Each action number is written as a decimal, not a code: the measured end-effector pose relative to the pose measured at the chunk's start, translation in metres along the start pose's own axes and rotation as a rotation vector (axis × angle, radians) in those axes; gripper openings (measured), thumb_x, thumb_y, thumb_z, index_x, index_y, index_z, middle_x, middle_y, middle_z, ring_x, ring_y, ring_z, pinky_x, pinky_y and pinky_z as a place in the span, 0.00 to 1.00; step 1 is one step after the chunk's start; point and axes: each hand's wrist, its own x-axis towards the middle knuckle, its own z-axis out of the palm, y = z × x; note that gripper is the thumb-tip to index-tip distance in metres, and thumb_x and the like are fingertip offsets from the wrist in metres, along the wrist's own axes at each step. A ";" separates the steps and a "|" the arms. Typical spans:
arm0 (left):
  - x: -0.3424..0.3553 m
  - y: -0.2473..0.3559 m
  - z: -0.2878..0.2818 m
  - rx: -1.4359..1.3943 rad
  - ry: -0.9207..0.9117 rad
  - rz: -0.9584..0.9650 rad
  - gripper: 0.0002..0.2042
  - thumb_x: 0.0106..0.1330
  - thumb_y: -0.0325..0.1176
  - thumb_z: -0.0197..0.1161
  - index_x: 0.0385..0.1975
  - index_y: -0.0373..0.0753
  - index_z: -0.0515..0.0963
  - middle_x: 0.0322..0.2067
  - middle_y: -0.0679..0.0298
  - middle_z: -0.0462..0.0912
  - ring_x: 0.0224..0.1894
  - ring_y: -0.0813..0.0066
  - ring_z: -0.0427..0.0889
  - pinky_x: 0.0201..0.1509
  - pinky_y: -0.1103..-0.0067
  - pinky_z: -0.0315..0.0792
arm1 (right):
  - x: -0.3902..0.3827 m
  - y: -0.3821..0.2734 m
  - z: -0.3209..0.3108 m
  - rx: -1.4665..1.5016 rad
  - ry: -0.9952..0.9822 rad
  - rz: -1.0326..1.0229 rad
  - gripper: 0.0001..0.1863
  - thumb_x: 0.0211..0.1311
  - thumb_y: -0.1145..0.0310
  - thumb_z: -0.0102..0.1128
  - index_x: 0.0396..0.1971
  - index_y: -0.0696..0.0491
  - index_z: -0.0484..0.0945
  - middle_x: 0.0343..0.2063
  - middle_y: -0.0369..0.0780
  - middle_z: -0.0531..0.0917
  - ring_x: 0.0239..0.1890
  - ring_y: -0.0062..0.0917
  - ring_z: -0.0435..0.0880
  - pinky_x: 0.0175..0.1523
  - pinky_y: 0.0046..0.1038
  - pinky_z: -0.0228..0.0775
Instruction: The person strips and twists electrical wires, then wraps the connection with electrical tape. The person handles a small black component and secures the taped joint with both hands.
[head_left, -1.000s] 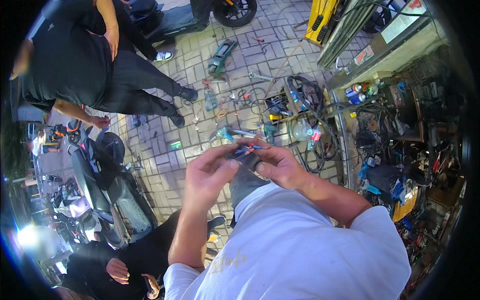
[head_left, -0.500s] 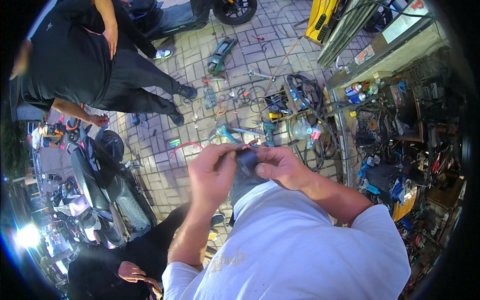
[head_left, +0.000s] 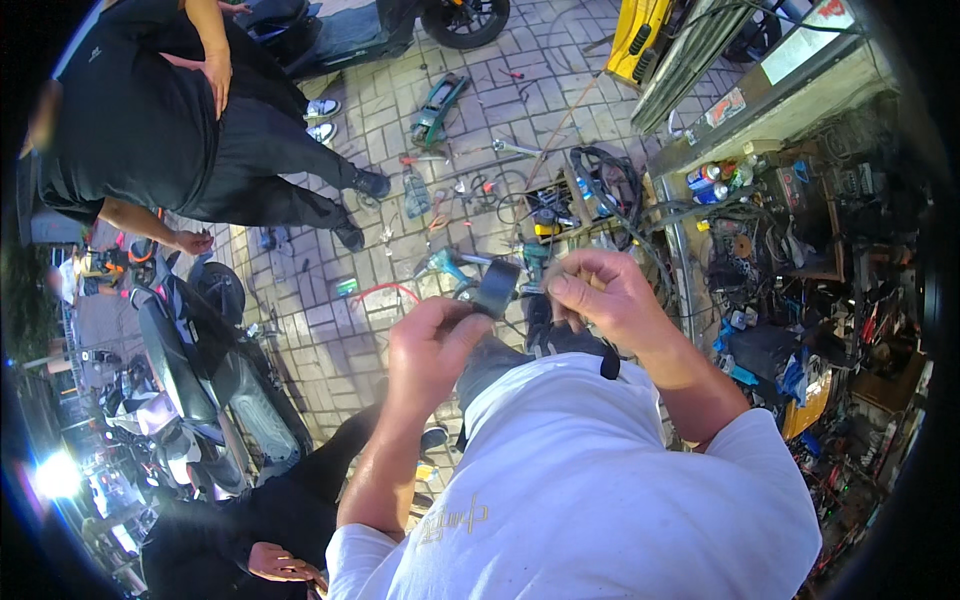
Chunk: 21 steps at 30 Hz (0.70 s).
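My left hand (head_left: pixel 430 350) grips a black roll of tape (head_left: pixel 497 289), held up at waist height over the paving. A red wire (head_left: pixel 385 286) arcs leftward just above that hand. My right hand (head_left: pixel 605 298) is to the right of the roll, apart from it, thumb and index finger pinched; what is between them is too small to make out. Behind the hands lie two teal power drills (head_left: pixel 443 262) and several loose tools on the ground.
A standing person (head_left: pixel 140 130) is at upper left, another (head_left: pixel 200 530) at lower left. Scooters (head_left: pixel 190 370) stand left and at top (head_left: pixel 350 35). Cluttered shelving (head_left: pixel 780 250) lines the right; cables (head_left: pixel 625 210), a bottle (head_left: pixel 417 200) and a green tool (head_left: pixel 437 110) lie on the paving.
My right hand has moved up and right, away from my left hand. The tape roll has risen and come into fuller view in my left hand.
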 end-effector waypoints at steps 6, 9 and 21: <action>0.001 0.000 0.007 -0.121 0.150 -0.164 0.11 0.60 0.34 0.68 0.27 0.31 0.78 0.23 0.67 0.79 0.26 0.85 0.72 0.30 0.84 0.68 | 0.035 0.045 0.017 -0.209 -0.240 -0.090 0.23 0.53 0.64 0.69 0.48 0.59 0.76 0.41 0.38 0.80 0.47 0.22 0.76 0.53 0.28 0.67; 0.004 0.000 0.002 -0.055 0.189 -0.161 0.12 0.59 0.34 0.69 0.26 0.31 0.78 0.20 0.67 0.79 0.24 0.86 0.71 0.27 0.84 0.67 | 0.029 0.032 0.026 -0.290 -0.132 -0.207 0.18 0.54 0.62 0.68 0.40 0.59 0.78 0.33 0.39 0.81 0.38 0.24 0.78 0.43 0.28 0.69; 0.012 0.017 -0.023 -0.127 -0.176 -0.169 0.13 0.64 0.34 0.62 0.40 0.31 0.78 0.28 0.69 0.78 0.31 0.85 0.72 0.35 0.84 0.68 | 0.034 0.016 0.030 -0.017 -0.007 -0.370 0.12 0.63 0.68 0.60 0.44 0.58 0.78 0.38 0.37 0.82 0.38 0.22 0.82 0.42 0.25 0.74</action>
